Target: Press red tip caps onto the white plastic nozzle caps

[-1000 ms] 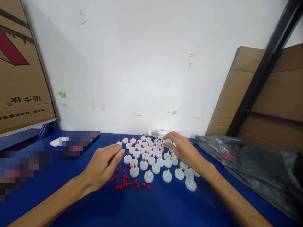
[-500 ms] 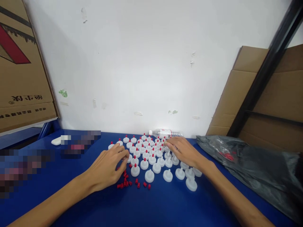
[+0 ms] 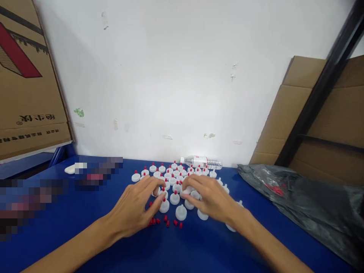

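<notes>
Several white plastic caps (image 3: 174, 178) stand in a cluster on the blue table (image 3: 176, 250), many with a red tip on top. Small loose red tips (image 3: 166, 223) lie at the cluster's near edge. My left hand (image 3: 136, 206) rests at the cluster's left side, fingers curled, its fingertips touching a white cap (image 3: 164, 206). My right hand (image 3: 209, 199) lies palm down over the cluster's right part, fingers stretched toward the middle and covering several caps. Another white cap (image 3: 181, 213) without a red tip stands between the two hands.
A clear plastic bottle (image 3: 203, 162) lies against the white wall behind the caps. A black plastic bag (image 3: 301, 201) spreads over the table's right side. Cardboard boxes stand at the left (image 3: 25, 83) and right (image 3: 332, 125). A small white object (image 3: 69, 169) lies far left.
My right hand has come from the far right of the cluster toward its middle and nearer me. My left hand has moved right onto the caps. The camera has shifted slightly.
</notes>
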The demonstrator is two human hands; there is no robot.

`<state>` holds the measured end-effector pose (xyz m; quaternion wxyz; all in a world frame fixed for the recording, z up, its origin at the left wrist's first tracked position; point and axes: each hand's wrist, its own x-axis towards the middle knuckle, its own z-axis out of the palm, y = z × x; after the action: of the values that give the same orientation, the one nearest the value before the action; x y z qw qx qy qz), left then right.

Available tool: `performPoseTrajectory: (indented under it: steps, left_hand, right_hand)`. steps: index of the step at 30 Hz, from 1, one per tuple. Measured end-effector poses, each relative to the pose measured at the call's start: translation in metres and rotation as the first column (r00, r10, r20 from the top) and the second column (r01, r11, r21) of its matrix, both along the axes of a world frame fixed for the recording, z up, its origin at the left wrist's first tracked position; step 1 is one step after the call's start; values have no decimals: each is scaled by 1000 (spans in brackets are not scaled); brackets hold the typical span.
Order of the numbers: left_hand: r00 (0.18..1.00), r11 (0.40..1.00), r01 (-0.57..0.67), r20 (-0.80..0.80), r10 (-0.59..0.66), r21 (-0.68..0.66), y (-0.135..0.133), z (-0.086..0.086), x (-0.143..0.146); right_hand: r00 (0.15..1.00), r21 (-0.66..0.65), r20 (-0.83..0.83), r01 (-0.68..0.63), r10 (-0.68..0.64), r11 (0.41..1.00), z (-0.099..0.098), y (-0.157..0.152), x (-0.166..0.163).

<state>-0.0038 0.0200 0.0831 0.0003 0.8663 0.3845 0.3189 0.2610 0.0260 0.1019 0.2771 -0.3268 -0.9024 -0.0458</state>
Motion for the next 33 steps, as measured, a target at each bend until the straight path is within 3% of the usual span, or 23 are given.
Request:
performPoseTrajectory:
  steps: [4,9,12,15,17,19,21,23,25,29,33]
  left_hand:
    - [988,996,86,-131,-86,-12,-5,-2,4]
    - [952,981,176,-268,-149,79,-4,0,2]
    - [976,987,151,-169,-140,54,-4,-2,6]
    - [994,992,109,-2,-110,-59,-4,-2,7]
    - [991,984,57,128,-35,-166,-1,3,1]
    - [976,968,-60,187,107,-244,5,10,-10]
    - [979,975,-166,92,181,-149,13,16,-21]
    - [985,980,-172,15,174,-97,19,17,-28]
    - [987,984,-151,-70,145,-92,22,14,-28]
    - [963,986,-126,-252,96,-109,20,3,-23]
    - [959,987,-118,-272,85,-109,18,2,-22]
  right_hand:
    - [976,26,13,-216,216,976,-8,-21,-28]
    - [956,202,48,-293,289,935,-9,-22,-35]
    - [949,345,92,-315,302,884,-4,-19,-36]
    - [956,500,144,-293,255,815,3,-16,-30]
    - [966,542,159,-257,202,800,6,-9,-16]
    - [990,477,98,-137,103,868,5,3,5]
    - [994,277,-68,97,-81,956,2,18,27]
    - [972,76,-88,227,-220,971,-5,32,42]
    - [966,-31,-34,256,-257,966,-11,41,48]
    - [980,-85,43,196,-193,977,-18,44,45]
    - [984,-126,65,175,-168,976,-15,42,44]
